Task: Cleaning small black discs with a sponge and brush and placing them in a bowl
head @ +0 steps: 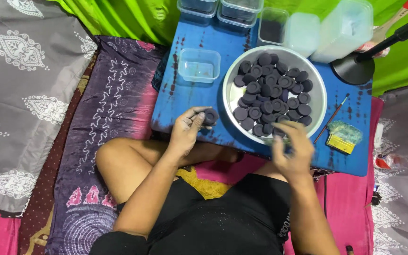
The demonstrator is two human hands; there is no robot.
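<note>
- Looking down from the head camera, the left hand (185, 132) is clamped on one dark round disc (209, 116), pinched at the fingertips above the blue desk (190, 101).
- The right hand (293, 147) is motion-blurred at the near rim of the metal bowl (318, 101); whether its fingers are closed on anything cannot be told.
- The heap of discs (272, 92) lies just ahead of the right hand, which is the nearer one.
- A clear empty tub (199, 65) sits beyond the left hand.
</note>
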